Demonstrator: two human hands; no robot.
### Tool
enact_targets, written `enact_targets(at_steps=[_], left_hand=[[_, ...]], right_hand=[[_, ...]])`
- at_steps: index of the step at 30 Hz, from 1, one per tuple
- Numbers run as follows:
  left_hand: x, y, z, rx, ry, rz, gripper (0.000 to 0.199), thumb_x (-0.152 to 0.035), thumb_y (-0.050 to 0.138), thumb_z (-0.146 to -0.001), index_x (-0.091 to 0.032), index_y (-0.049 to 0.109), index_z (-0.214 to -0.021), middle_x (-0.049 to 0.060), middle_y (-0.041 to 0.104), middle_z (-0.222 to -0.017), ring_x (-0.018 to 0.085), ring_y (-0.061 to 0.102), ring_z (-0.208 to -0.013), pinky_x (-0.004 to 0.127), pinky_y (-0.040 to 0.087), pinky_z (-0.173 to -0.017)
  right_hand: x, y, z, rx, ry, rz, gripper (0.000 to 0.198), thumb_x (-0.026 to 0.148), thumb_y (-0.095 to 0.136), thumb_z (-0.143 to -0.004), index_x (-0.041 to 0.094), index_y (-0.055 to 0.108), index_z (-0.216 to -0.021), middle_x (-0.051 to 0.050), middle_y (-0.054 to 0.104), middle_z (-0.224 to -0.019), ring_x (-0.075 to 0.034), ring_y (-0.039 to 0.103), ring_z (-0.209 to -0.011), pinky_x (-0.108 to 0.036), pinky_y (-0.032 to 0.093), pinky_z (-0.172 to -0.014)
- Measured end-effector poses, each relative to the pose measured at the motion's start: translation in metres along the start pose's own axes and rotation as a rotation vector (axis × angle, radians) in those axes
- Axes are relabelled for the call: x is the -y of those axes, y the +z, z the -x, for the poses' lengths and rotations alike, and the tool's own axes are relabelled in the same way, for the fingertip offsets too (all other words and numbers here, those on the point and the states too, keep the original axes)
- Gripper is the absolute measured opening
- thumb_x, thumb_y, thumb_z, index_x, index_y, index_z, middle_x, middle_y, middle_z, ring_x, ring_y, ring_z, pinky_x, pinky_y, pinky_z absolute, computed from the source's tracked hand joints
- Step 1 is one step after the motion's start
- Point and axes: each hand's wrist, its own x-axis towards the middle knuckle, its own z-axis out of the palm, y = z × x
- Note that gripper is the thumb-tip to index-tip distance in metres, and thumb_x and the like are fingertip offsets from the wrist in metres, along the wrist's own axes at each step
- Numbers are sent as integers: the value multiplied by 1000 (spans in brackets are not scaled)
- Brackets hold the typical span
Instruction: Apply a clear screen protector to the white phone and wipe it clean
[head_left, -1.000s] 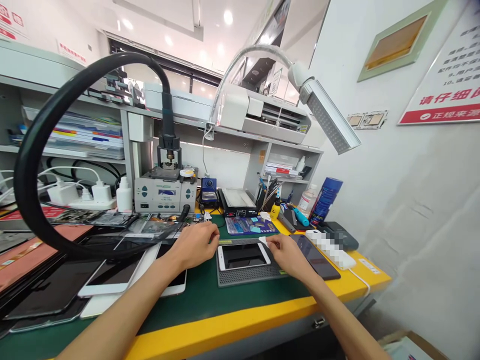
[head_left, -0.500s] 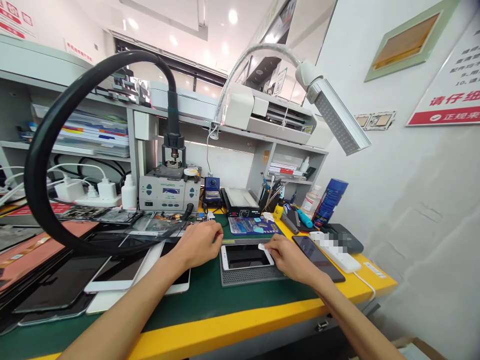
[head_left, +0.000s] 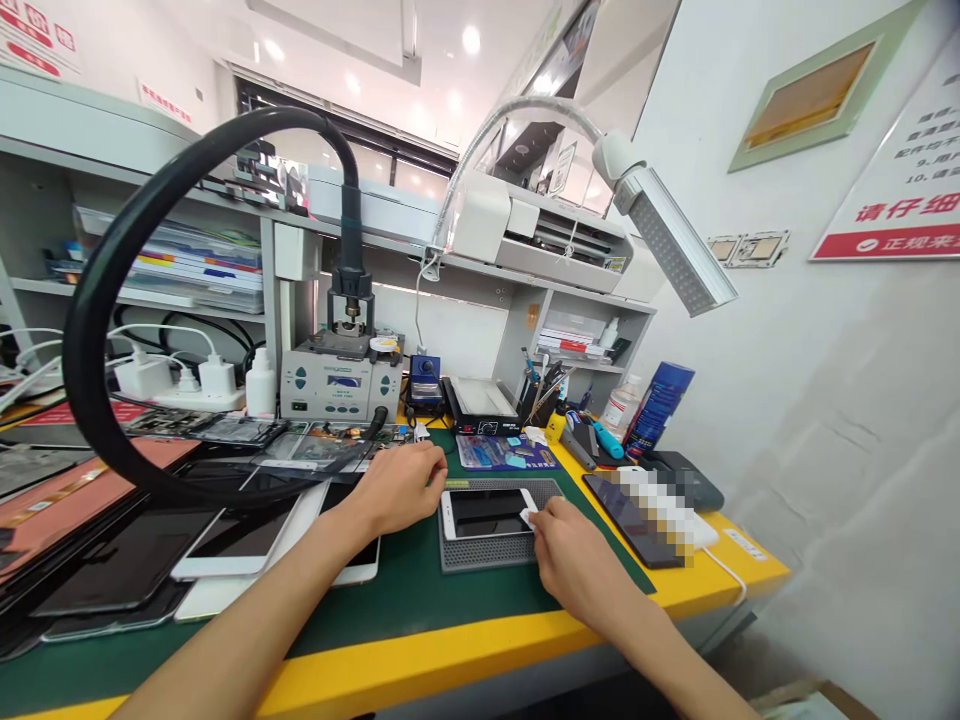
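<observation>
A white-framed smartphone (head_left: 487, 514) lies face up on a grey perforated mat (head_left: 480, 556), its dark screen showing reflections. My right hand (head_left: 566, 545) pinches a small white wipe (head_left: 527, 518) against the lower right end of the phone. Just off the phone's left end, my left hand (head_left: 405, 488) is closed with its fingers curled. Its fingertips are turned away, so whatever they hold, if anything, is hidden.
Several tablets and phones (head_left: 240, 545) lie left under a thick black hose (head_left: 82, 330). A hot-air station (head_left: 341, 385) stands behind. A dark tablet (head_left: 630, 515), a power strip (head_left: 705, 535) and a blue spray can (head_left: 660, 405) sit right. A lamp (head_left: 679, 235) hangs above.
My right hand has slid down and slightly left along the phone's right end, taking the wipe with it. My left hand has hardly moved. The view has shifted a little.
</observation>
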Motion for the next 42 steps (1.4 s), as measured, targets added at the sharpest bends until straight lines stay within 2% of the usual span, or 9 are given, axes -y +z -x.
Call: enact_targets(at_steps=[3,11,15,20,22,24,28,35,42], left_hand=[[0,1,0,1,-4,-10,20,-29,44,-88,-23,61,-81,3,67,-85,20,62,-73,29,35,-58],[-1,1,0,-12,-13,-25,19,-27,44,-87,-23,62,-83,3,68,-85,21,63,-76,30,38,-62],[1,0,1,-16,-13,-18,18,-25,44,-87,-23,62,-83,2,68,-84,20,62,-73,29,37,-61],[3,1,0,-17,-8,15,18,-26,44,-88,-24,62,-84,2,68,-86,21,62,-77,30,36,-62],[3,0,-1,1,-7,23,19,-27,44,-88,-23,62,-84,3,68,-86,20,61,-74,30,36,-61],[2,-1,-1,13,-17,27,20,-28,43,-89,-23,62,-85,3,68,-86,20,60,-71,29,35,-59],[0,-3,0,8,-26,23,20,-28,44,-89,-22,63,-84,4,67,-85,20,61,-71,29,35,-59],[-2,-4,0,5,-15,9,20,-27,43,-89,-22,63,-84,4,68,-85,20,61,-72,29,35,-59],[-2,-5,0,8,-25,13,20,-27,44,-89,-22,63,-85,5,68,-85,20,62,-73,28,36,-59]], right_hand=[[18,3,-3,7,0,19,37,8,42,-88,10,65,-117,-15,59,-97,-26,56,-91,-32,40,-77],[77,4,-9,42,-100,-64,43,0,50,-72,8,62,-112,-18,56,-103,-31,51,-95,-36,41,-75],[90,0,-2,26,-193,-382,29,11,46,-87,16,67,-106,-11,59,-96,-23,55,-88,-29,41,-72],[53,-16,-9,-15,-114,-699,27,23,46,-92,21,73,-95,-5,64,-89,-17,58,-81,-23,40,-68],[23,-21,-19,-53,18,-709,29,26,47,-91,18,73,-100,-5,66,-88,-17,58,-75,-24,39,-63],[-5,-22,-31,-20,167,-655,34,29,45,-91,15,72,-104,-2,65,-70,-16,53,-59,-24,34,-53],[-37,-10,-40,-27,186,-543,33,28,45,-89,12,73,-92,-3,67,-69,-18,56,-60,-25,35,-54],[-30,15,-41,-75,165,-379,28,16,46,-87,13,73,-93,-14,71,-99,-27,64,-91,-28,40,-71],[-7,7,-35,-34,56,-216,27,7,45,-86,12,71,-90,-15,64,-89,-26,59,-87,-29,37,-71]])
